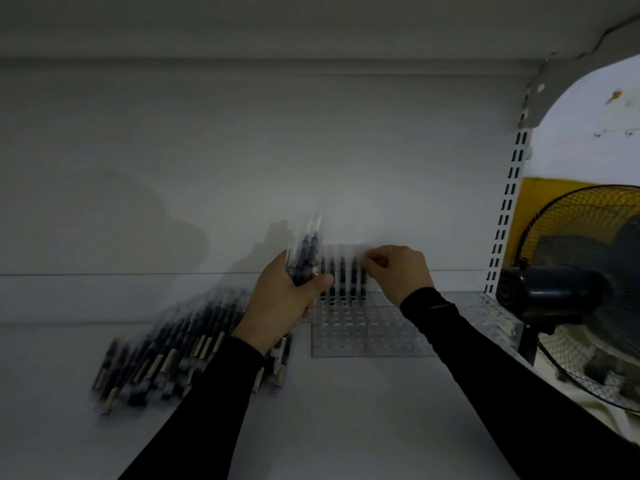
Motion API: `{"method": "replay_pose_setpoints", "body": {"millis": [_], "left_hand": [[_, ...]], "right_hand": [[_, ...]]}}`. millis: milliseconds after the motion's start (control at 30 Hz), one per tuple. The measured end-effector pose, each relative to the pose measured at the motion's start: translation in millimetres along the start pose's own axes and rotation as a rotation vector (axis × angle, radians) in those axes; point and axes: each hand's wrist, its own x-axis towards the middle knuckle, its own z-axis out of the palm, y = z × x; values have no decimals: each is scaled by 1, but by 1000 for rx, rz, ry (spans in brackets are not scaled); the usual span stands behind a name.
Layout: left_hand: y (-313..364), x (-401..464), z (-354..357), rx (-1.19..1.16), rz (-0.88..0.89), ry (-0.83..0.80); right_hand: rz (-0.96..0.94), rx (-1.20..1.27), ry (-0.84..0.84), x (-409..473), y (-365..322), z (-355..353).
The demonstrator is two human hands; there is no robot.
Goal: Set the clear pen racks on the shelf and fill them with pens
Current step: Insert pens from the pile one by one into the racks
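Already the clear rack (363,327) sits flat on the white shelf (346,427), near the back wall, with a second clear rack (485,313) just beside it to the right. A short row of pens (341,282) stands upright in the back holes of the nearer rack; the rows in front look unfilled, so the filling seems barely begun.

The left hand (287,299) is curled round a bundle of pens (306,258), holding them upright with their ends sticking up above the fist. The right hand (398,271) pinches the top of one pen at the right end of the standing row, fingers bent and closed on it. A loose pile of pens (180,348) lies on the shelf to the left, touching the left forearm's sleeve. A black and yellow fan (588,289) stands past the shelf's right edge.

Motion blur softens the pens, so caps and tips are hard to tell apart. The pens are probably light, stiff and smooth, likely to slide within a loose bundle, so the fist should stay firm. Each is best taken near its upper end between thumb and fingertips, kept vertical, and lowered straight into a hole. The racks look like light, rigid plastic that could skid if a pen is pushed in at a slant.
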Motion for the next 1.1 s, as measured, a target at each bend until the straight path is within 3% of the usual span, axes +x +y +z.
{"method": "replay_pose_setpoints", "body": {"millis": [367, 500, 633, 867, 1100], "left_hand": [[1, -1, 3, 22, -8, -22], [6, -5, 5, 28, 21, -50], [6, -6, 9, 44, 41, -68], [1, -5, 14, 128, 106, -110], [-1, -7, 15, 83, 88, -74]], "right_hand": [[19, -79, 15, -2, 4, -9], [-65, 128, 127, -12, -14, -19], [-86, 475, 5, -27, -44, -23], [-35, 552, 5, -33, -54, -17], [62, 802, -28, -30, -50, -16]]}}
